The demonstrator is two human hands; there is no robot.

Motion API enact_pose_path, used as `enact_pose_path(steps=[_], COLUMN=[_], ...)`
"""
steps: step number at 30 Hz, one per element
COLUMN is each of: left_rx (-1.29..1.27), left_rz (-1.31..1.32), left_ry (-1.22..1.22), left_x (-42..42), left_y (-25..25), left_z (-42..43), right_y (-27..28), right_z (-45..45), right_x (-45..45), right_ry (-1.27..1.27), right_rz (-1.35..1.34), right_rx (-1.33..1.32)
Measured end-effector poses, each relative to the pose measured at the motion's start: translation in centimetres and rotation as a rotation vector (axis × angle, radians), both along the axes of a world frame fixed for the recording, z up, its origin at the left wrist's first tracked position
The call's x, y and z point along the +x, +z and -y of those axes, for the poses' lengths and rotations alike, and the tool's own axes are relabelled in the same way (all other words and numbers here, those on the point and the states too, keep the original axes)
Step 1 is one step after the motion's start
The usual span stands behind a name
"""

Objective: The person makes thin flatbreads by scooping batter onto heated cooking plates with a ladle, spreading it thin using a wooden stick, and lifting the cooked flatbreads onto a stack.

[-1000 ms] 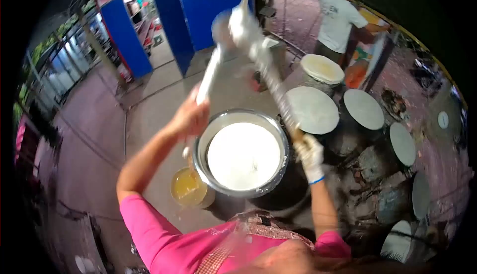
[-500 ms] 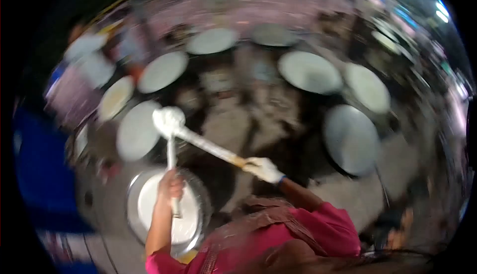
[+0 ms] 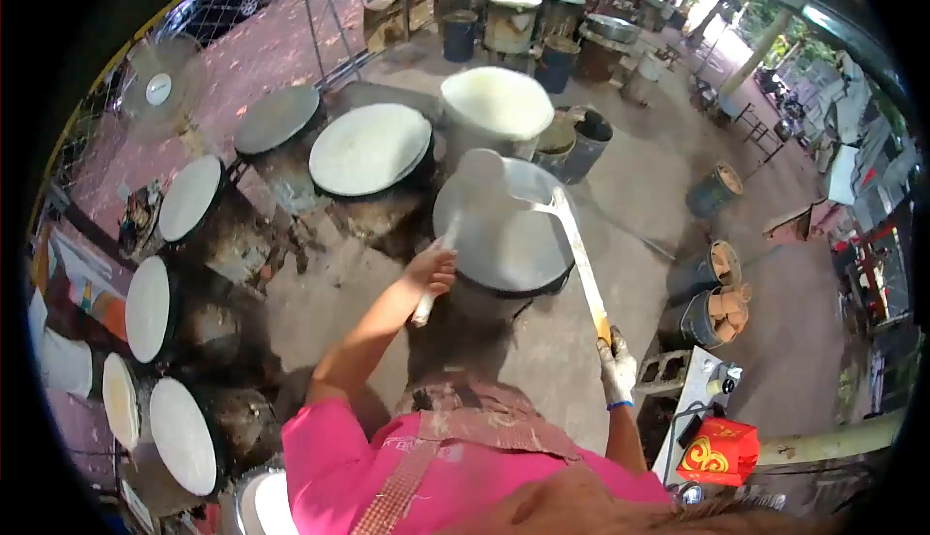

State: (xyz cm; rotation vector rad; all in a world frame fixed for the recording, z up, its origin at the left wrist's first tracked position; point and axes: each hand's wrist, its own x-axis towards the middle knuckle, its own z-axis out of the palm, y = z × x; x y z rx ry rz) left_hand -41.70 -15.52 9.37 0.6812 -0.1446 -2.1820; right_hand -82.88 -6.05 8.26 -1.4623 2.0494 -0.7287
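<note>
My left hand (image 3: 431, 272), bare, is wrapped round the pale handle of a ladle (image 3: 481, 178), whose blurred round head is over a large round grey pan (image 3: 513, 249). In my right hand (image 3: 616, 368), which wears a white glove with a blue cuff, is the yellow-brown end of a long white-coated stick (image 3: 584, 268). The far end of that stick, smeared with white batter, reaches over the same pan, close to the ladle's head. Thin pale batter seems to hang between the two tools.
Round stoves with pale flat tops (image 3: 371, 149) curve along the left. Behind the pan stands another white-topped one (image 3: 497, 104). Metal buckets (image 3: 715, 316) with brown pieces stand right, near a table with a red bag (image 3: 719, 452). A metal pot (image 3: 254, 501) shows bottom left.
The view has swung right, from the pot of white batter to the grey pan. Both tools, carried along, have moved from over the pot side to above this pan, their heads now slightly apart.
</note>
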Motion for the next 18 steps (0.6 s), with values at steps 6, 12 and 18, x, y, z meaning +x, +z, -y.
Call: enact_pose_path(steps=[6,12,18], left_rx=[-0.185,-0.75,-0.765], left_rz=[0.82,2.001,1.979], left_ry=[-0.042,-0.127,-0.04], left_x=[-7.9,-5.1,-6.0], left_y=[-6.9,-10.9,-6.0], left_z=[13.5,16.2,16.9], right_y=[-2.7,-3.2,-7.7], right_z=[5.9,6.8,12.9], right_x=[7.6,6.8,13.4], right_ry=[0.186,-0.261,-0.047], right_rz=[-0.412,0.456,0.024], right_rx=[-0.075,0.069,-0.033])
